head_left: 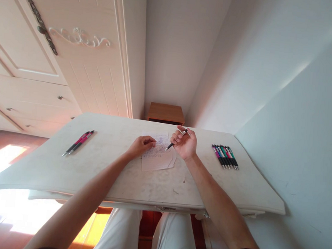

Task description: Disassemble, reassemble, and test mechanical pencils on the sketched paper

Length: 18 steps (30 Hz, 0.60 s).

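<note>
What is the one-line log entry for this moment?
right hand: holds pen, tip at paper | left hand: rests on paper | table: two pens left, row of pens right

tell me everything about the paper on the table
The paper is a small whitish sheet with a ragged near edge, lying flat on the table. Dark scribbles cover its far half; the near half looks blank. The left hand rests on its far left corner; the pen in the right hand points at it.
</note>
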Each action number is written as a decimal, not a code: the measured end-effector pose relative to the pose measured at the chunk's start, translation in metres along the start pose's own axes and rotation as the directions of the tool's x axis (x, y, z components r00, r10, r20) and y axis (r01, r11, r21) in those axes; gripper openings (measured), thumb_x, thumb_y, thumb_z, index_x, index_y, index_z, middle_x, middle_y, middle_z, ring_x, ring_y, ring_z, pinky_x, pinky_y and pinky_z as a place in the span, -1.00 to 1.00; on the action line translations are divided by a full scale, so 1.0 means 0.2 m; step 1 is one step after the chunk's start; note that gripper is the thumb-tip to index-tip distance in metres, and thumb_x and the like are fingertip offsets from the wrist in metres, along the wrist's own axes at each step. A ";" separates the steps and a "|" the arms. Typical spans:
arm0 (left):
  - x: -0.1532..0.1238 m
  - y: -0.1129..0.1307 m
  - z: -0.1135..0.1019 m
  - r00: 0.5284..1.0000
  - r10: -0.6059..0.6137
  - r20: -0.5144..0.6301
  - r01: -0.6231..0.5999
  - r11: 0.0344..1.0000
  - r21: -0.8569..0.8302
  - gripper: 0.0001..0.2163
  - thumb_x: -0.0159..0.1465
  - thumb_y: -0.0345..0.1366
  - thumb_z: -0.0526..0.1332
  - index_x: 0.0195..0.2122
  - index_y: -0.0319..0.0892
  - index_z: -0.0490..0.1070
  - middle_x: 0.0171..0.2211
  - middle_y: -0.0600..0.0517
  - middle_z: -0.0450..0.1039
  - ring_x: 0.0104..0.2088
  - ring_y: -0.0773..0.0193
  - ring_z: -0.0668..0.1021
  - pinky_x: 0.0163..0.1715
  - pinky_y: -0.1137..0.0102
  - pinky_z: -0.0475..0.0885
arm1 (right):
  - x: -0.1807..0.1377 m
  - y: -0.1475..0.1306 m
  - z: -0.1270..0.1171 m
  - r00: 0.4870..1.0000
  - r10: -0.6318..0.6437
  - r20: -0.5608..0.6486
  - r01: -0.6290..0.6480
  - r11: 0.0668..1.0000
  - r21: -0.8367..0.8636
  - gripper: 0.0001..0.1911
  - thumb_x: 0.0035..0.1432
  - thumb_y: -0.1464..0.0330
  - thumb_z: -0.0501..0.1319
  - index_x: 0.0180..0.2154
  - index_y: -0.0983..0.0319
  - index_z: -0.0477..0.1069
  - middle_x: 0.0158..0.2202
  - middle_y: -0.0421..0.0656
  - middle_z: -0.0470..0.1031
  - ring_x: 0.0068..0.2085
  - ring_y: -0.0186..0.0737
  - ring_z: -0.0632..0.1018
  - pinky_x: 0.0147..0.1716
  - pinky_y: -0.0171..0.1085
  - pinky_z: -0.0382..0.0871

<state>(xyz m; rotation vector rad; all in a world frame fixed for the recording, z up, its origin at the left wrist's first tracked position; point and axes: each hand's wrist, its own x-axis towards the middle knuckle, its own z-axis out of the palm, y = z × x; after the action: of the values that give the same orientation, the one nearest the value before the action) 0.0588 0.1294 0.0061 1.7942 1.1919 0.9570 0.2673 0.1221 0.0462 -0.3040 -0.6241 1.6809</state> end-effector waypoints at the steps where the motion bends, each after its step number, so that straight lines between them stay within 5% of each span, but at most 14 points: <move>1: 0.00 0.00 0.00 1.000 0.000 0.001 0.000 1.000 -0.001 -0.76 0.12 -0.16 0.21 -0.33 -0.24 0.52 -0.43 0.01 0.54 -0.41 0.27 0.51 -0.41 0.44 0.34 | 0.00 0.00 0.00 1.000 -0.003 0.008 0.003 1.000 0.000 -0.68 0.24 0.27 -0.02 -0.32 0.22 0.47 -0.64 -0.28 0.15 -0.60 -0.36 0.20 -0.57 -0.32 0.15; 9: 0.00 -0.01 0.00 1.000 -0.005 0.003 0.005 1.000 -0.011 -0.76 0.11 -0.16 0.21 -0.32 -0.23 0.51 -0.42 0.01 0.53 -0.40 0.27 0.51 -0.39 0.43 0.35 | 0.00 0.00 -0.01 0.999 -0.001 0.048 0.002 1.000 -0.012 -0.64 0.27 0.20 -0.01 -0.29 0.24 0.48 -0.62 -0.28 0.17 -0.59 -0.37 0.22 -0.56 -0.31 0.17; 18: -0.01 0.02 0.00 1.000 0.000 -0.007 0.000 1.000 0.018 -0.73 0.11 -0.12 0.21 -0.33 -0.23 0.52 -0.43 0.01 0.54 -0.41 0.25 0.51 -0.41 0.42 0.35 | -0.01 -0.01 0.02 0.998 -0.008 -0.054 0.001 0.990 -0.139 -0.54 0.26 0.04 -0.02 -0.31 0.20 0.49 -0.62 -0.28 0.13 -0.59 -0.34 0.20 -0.57 -0.30 0.18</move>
<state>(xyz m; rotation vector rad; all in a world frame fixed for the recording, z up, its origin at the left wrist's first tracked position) 0.0598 0.1273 0.0089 1.8064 1.2081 0.9556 0.2667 0.1194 0.0501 -0.4468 -0.7019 1.6225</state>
